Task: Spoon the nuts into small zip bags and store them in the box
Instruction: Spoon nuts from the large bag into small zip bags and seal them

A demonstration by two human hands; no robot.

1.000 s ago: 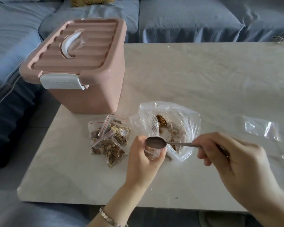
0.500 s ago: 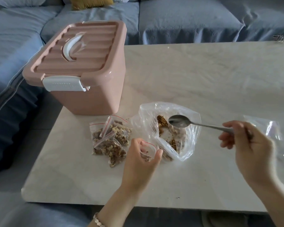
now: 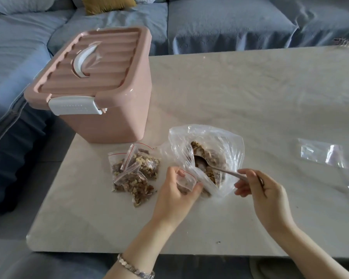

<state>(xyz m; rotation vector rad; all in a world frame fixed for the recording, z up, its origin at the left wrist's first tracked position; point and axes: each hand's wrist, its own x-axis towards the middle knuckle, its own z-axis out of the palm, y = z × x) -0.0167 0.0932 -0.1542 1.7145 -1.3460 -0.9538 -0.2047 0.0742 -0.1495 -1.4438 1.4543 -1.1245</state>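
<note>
Head view only: left hand (image 3: 175, 190) curls round a small zip bag (image 3: 186, 181), thumb and fingers pinching its mouth open, just left of the big plastic bag (image 3: 226, 141), about mid-way along the table's (image 3: 250, 97) front edge; looks like a few nuts already in it, can't tell how full. Right hand (image 3: 264, 192) pinches the spoon (image 3: 216, 168) handle between thumb and curled fingers, spoon bowl down inside the big bag among the loose nuts (image 3: 197, 150). A pile of filled zip bags (image 3: 135, 174) lies left of the hands, between the front edge and the pink box (image 3: 113, 121), which stands at the far-left corner, lid on, white latch (image 3: 75, 105) down. Spare empty zip bags (image 3: 320, 154) near the right edge, well apart. Step in hand looks like scooping a load. To do it well: dig under the nuts, lift level, don't heap; hold the small bag's mouth wide and close to the big bag's opening so the carry is short; tip with the spoon well inside the mouth; keep crumbs off the red zip line so it seals. Thin film may drag with the spoon, so lift slowly. Box needs unlatching before anything goes in
</note>
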